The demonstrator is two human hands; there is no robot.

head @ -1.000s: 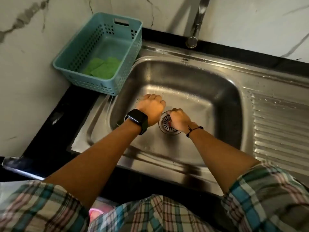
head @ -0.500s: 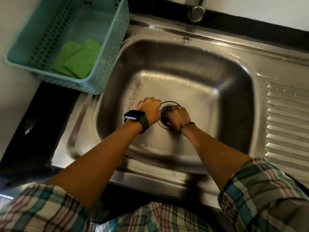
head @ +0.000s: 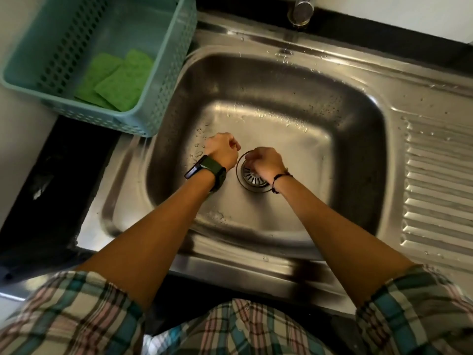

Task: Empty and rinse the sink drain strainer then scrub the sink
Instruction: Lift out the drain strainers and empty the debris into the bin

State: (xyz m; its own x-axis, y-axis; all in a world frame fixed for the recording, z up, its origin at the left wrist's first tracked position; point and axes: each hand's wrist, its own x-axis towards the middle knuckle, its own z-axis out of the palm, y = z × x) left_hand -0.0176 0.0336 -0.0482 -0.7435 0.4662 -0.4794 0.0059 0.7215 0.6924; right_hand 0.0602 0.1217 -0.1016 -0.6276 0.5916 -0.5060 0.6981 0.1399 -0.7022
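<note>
Curled over the strainer (head: 252,177), the right hand (head: 266,162) has its fingers bent down onto the far part of the drain ring; whether they actually pinch the strainer cannot be told, since the fingertips are hidden under the knuckles. Half a second ago this hand covered more of the drain, and now the near slots of the strainer show clear below the wrist, so the hand has shifted a little to the far right of it. The strainer sits in the drain hole in the floor of the sink (head: 294,80), not raised as far as can be seen. Beside it, the left hand (head: 222,149) is a loose fist resting on the basin floor just left of the drain ring, fingers folded in and holding nothing visible; before, it pressed close against the right hand, and now a small gap lies between them. A watch (head: 204,170) is on the left wrist and a dark cord (head: 281,178) on the right. Water drops dot the basin floor near the left hand and along the far wall. At upper left a teal basket (head: 163,80) stands on the counter with green pads (head: 115,80) inside, larger in view than earlier because the head has come closer. The tap (head: 301,10) shows at the top edge.
</note>
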